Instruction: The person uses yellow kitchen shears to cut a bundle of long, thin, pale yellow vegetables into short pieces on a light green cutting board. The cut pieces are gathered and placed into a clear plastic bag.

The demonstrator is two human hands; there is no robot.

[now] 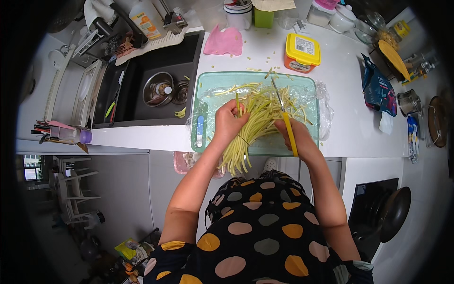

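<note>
A bundle of pale green stems (253, 122), perhaps chives or garlic stalks, lies over a green translucent cutting board (255, 76), its lower ends past the front edge. A dark band wraps the bundle. My left hand (230, 120) has one short stem pinched between thumb and fingers, at the bundle's left side. In my right hand (298, 136) is a yellow-handled knife (291, 135), its narrow blade pointing away from me over the bundle's right side. My right fingertips are partly hidden. Clear plastic wrap (323, 106) lies under and beside the stems.
A dark double sink (133, 88) with a steel bowl (158, 76) is at left. Behind the board are a pink cloth (223, 42), a yellow-lidded tub (302, 51) and scattered stem bits. A blue pouch (377, 87) stands at right. A pink tray (181, 162) sits below the counter edge.
</note>
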